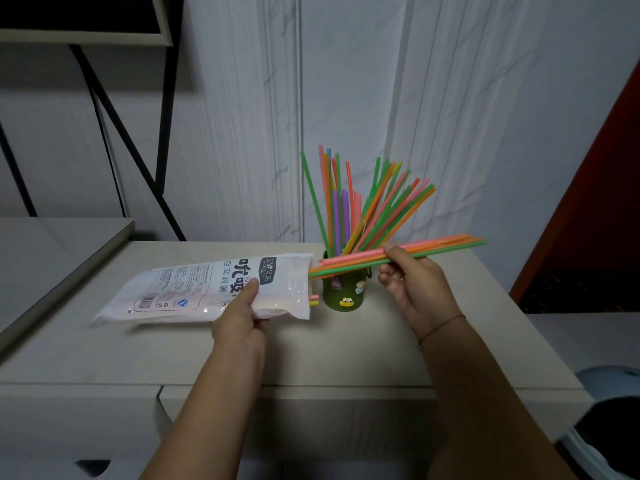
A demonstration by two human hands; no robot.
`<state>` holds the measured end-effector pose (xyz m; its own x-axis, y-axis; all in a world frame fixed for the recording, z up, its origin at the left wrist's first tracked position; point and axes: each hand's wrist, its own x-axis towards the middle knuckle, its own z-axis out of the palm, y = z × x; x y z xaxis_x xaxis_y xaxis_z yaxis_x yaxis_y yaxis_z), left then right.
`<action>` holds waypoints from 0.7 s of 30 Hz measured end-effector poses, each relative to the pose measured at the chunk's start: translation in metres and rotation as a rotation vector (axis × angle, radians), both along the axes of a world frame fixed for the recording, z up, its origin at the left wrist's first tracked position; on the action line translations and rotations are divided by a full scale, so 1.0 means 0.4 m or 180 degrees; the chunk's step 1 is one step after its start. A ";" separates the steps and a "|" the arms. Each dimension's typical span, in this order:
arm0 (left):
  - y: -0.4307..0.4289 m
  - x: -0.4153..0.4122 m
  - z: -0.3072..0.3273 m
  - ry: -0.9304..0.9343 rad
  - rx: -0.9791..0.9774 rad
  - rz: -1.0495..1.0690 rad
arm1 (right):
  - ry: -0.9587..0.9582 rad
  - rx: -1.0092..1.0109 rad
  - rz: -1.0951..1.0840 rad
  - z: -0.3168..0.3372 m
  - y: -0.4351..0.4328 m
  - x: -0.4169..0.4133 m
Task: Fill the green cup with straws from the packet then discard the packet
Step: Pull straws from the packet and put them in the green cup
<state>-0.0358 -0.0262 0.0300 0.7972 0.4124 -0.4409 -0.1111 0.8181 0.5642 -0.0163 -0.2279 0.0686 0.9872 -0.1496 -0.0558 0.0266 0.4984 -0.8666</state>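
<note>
A green cup point(343, 299) with small cartoon figures stands on the white cabinet top point(311, 348), and several colourful straws point(367, 206) fan out of it. My left hand point(242, 311) grips the white printed straw packet point(207, 289), held level with its open end beside the cup. A few straw ends still show at the packet's mouth. My right hand point(408, 282) pinches a bundle of several straws point(433, 249), lying horizontal in front of the cup, with its left ends at the packet's opening.
A black metal frame with a shelf point(104, 39) stands at the back left against the pale wall. A lower grey surface point(52, 258) adjoins the cabinet on the left. A blue-rimmed bin point(613, 438) sits at the lower right, beside a red panel point(595, 216).
</note>
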 end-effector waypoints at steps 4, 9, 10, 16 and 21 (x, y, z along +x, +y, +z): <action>-0.003 -0.001 0.002 -0.0034 -0.0012 -0.0122 | -0.0002 -0.0073 0.0073 -0.009 0.020 -0.001; -0.007 -0.002 0.003 -0.0035 -0.0094 -0.0328 | 0.0035 -0.0181 0.0156 -0.019 0.044 -0.004; -0.005 -0.002 0.002 -0.0009 -0.0122 -0.0331 | 0.0035 -0.0191 0.0147 -0.019 0.044 -0.003; 0.028 0.003 0.003 0.0181 -0.0119 0.0005 | -0.0107 -0.0409 -0.0383 0.001 -0.012 0.005; 0.050 0.008 -0.004 0.0301 -0.0098 0.0100 | -0.0171 -0.0436 -0.0761 0.015 -0.067 0.005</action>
